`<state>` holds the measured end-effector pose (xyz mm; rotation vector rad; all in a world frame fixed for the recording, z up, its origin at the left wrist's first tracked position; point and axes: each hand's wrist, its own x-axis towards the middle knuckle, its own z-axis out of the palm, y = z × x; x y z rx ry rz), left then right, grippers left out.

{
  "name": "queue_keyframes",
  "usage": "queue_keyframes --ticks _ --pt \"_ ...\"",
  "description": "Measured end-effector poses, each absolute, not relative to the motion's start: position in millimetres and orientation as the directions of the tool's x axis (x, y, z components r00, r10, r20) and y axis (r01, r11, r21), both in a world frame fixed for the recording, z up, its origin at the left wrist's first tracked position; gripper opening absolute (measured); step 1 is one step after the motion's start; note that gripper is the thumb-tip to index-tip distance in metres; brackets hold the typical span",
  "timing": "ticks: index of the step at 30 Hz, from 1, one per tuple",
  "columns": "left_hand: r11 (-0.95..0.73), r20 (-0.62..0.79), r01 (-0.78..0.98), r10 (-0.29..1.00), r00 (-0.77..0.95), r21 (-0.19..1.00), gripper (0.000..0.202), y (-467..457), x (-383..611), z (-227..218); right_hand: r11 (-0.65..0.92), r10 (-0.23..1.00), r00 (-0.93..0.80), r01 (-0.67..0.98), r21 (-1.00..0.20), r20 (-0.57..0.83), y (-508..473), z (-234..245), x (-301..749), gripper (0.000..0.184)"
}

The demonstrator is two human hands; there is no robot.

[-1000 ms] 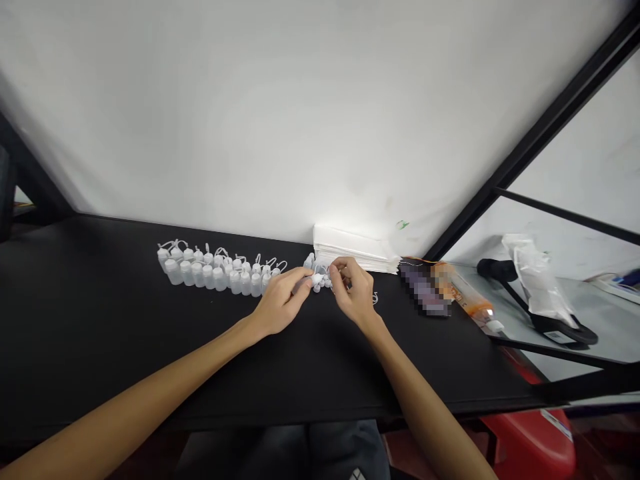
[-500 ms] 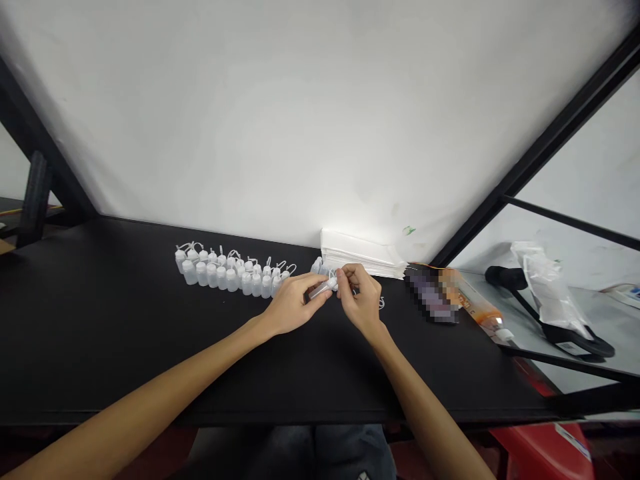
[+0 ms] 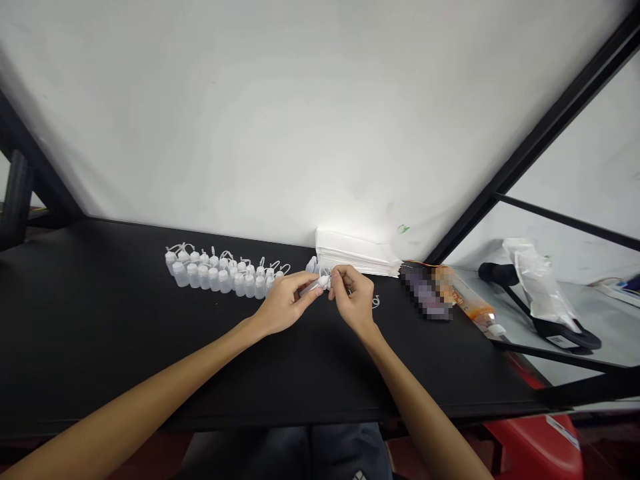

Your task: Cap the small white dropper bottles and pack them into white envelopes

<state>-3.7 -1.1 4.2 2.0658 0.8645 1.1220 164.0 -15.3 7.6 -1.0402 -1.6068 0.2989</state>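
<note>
My left hand point(image 3: 281, 303) is closed around a small translucent plastic squeeze bottle point(image 3: 311, 288), which lies tilted with its white cap toward the right. A thin strap loops up from that cap. The fingertips of my right hand point(image 3: 354, 297) pinch together at the cap end; exactly which part they grip is partly hidden. To the left, several similar bottles point(image 3: 225, 281) stand in rows, many with looped straps on their white caps. More bottles point(image 3: 311, 265) show just behind my hands, partly covered. A small white loop point(image 3: 376, 302) lies right of my right hand.
A stack of white paper or boxes point(image 3: 356, 252) rests against the wall. Farther right on the black table point(image 3: 125, 353) are a blurred-out dark item point(image 3: 426, 293) and an orange-labelled drink bottle point(image 3: 473, 303). Beyond the frame bar sit a black item and plastic bag point(image 3: 543, 283).
The view has shifted slightly, so everything sits a little farther left. My right fingertips have moved a little at the cap end; the left hand keeps its hold on the bottle.
</note>
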Motion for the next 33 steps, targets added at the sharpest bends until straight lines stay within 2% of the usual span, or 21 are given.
queue_keyframes --ticks 3,7,14,18,33 --pt "-0.579 0.463 0.220 0.784 0.413 0.785 0.034 -0.2 -4.7 4.2 0.548 0.801 0.021 0.379 -0.746 0.599 -13.7 5.6 166.6 0.024" --pt "-0.561 0.453 0.197 0.792 0.408 0.804 0.034 0.4 -5.2 5.4 0.548 0.805 0.035 0.338 -0.766 0.592 -10.8 3.7 169.2 0.025" --pt "-0.531 0.414 0.194 0.802 0.431 0.825 0.033 -2.7 -5.1 9.5 0.551 0.751 0.109 0.438 -0.710 0.651 -10.5 8.4 171.4 0.020" --pt "-0.547 0.427 0.224 0.801 0.419 0.807 0.033 -3.2 -4.8 9.3 0.561 0.721 0.094 0.502 -0.658 0.687 -11.8 9.9 171.0 0.018" --pt "-0.613 0.483 0.276 0.770 0.417 0.740 0.032 -3.2 -4.5 8.4 0.602 0.659 0.063 0.552 -0.576 0.749 -13.3 10.4 170.0 0.018"
